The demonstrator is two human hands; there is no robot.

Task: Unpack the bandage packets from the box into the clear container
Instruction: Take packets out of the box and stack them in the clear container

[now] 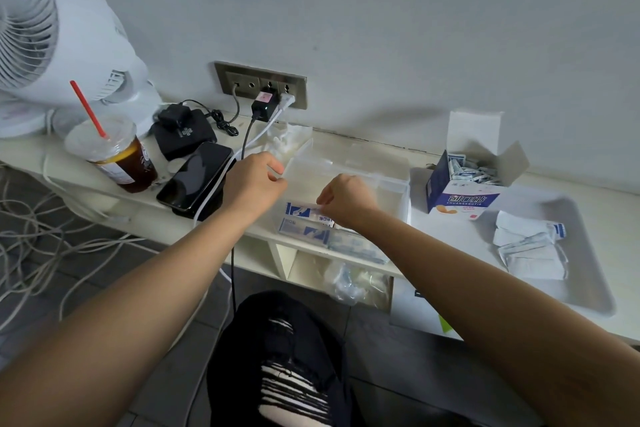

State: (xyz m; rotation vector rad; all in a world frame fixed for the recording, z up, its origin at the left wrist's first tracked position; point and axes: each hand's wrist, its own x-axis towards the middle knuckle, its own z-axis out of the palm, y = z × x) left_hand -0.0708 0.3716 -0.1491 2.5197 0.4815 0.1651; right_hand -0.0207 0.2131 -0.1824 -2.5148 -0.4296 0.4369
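Note:
The clear container [391, 184] sits on the shelf in the middle, its lid raised at the far left. My left hand [254, 180] pinches the container's left wall near the lid. Inside the container my right hand [346, 199] pinches a blue-and-white bandage packet [299, 210], set on other packets [304, 230] lying at the near side. The open blue-and-white box [460, 196] stands to the right with several packets [469, 172] showing in its top.
A grey tray [581, 253] at the right holds the box and several loose white packets [530, 246]. Left of the container lie a black phone [194, 177], a drink cup with a red straw [114, 156], a white fan [52, 35] and cables. A wall socket [261, 85] is behind.

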